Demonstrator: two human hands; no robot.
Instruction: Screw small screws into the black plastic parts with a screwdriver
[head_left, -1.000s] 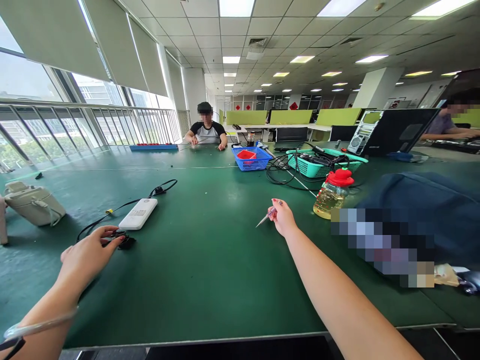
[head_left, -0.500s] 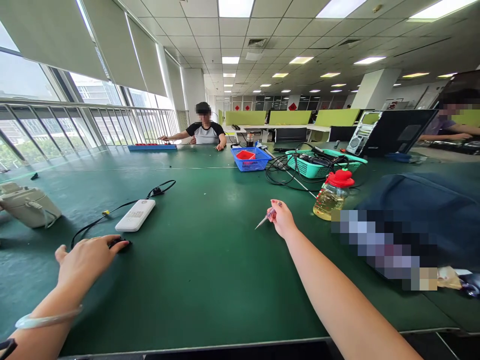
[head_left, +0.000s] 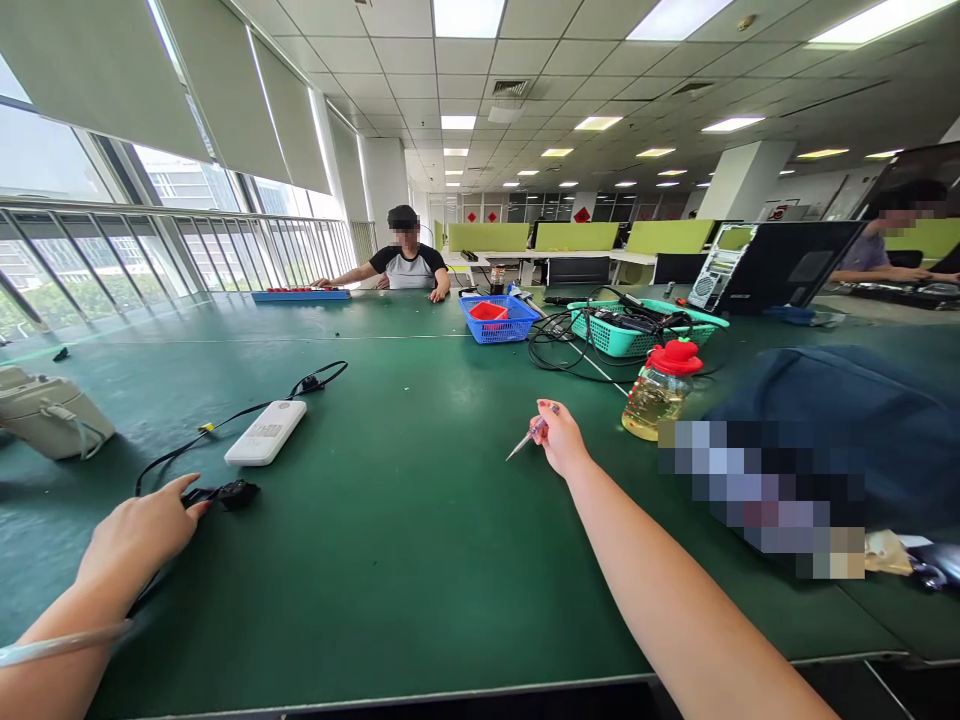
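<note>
My left hand [head_left: 142, 530] is at the left, thumb and index finger apart, beside a black plug [head_left: 238, 494] that lies on the green table. The thumb tip is at the black cable just behind the plug; whether it touches is hard to tell. My right hand [head_left: 561, 438] is closed round a small screwdriver [head_left: 528, 440] with a clear, purplish handle. Its thin metal tip points down and left, just over the tabletop. A white power bank [head_left: 266, 433] lies beyond my left hand, with the black cord [head_left: 247, 410] running behind it.
To the right stand a red-lidded jar [head_left: 660, 395] of yellowish liquid and a dark blue bag [head_left: 862, 430]. Farther back are a teal basket [head_left: 622, 340] of cables and a blue basket [head_left: 501, 328]. A beige bag [head_left: 52, 415] sits far left. A person [head_left: 409, 260] sits opposite.
My left hand has let go of the black plug and drawn back to the left, leaving the plug on the table. My right hand has hardly moved.
</note>
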